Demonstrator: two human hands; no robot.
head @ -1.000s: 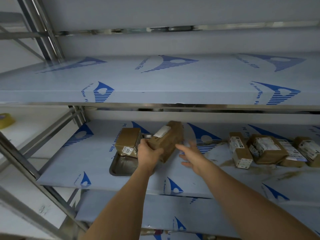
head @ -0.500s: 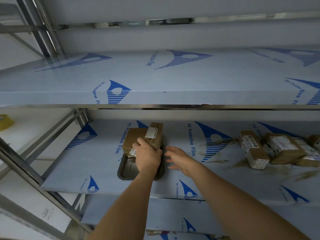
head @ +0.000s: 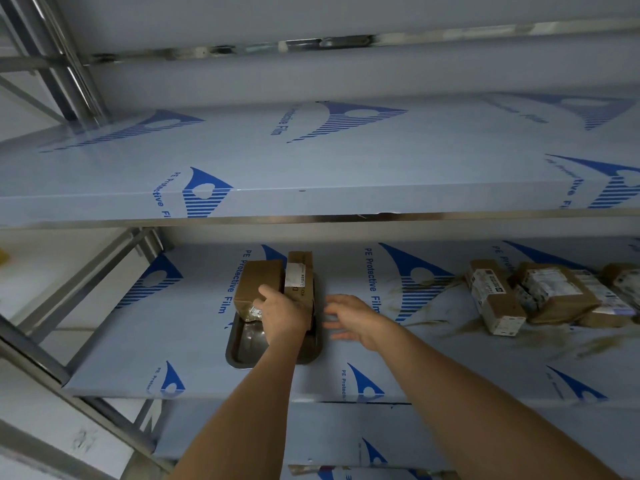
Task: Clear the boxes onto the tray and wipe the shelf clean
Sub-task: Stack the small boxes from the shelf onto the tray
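A dark metal tray (head: 242, 351) lies on the middle shelf (head: 166, 341), which is covered in blue protective film. Two brown cardboard boxes stand in the tray: a wider one (head: 258, 282) on the left and a narrow one with a white label (head: 300, 275) on the right. My left hand (head: 285, 318) grips the near end of the narrow box. Just right of the tray, my right hand (head: 349, 317) hovers with its fingers spread, holding nothing. Several more taped boxes (head: 540, 296) lie at the shelf's right.
Brown dirt smears (head: 460, 327) streak the film around the right-hand boxes. An upper shelf (head: 311, 174) overhangs the working shelf closely. Steel uprights and braces (head: 52, 344) stand at the left. Another shelf (head: 346, 434) sits below.
My left hand carried the narrow box leftward and set it upright in the tray beside the first box. My right hand followed toward the tray. The view shifted left.
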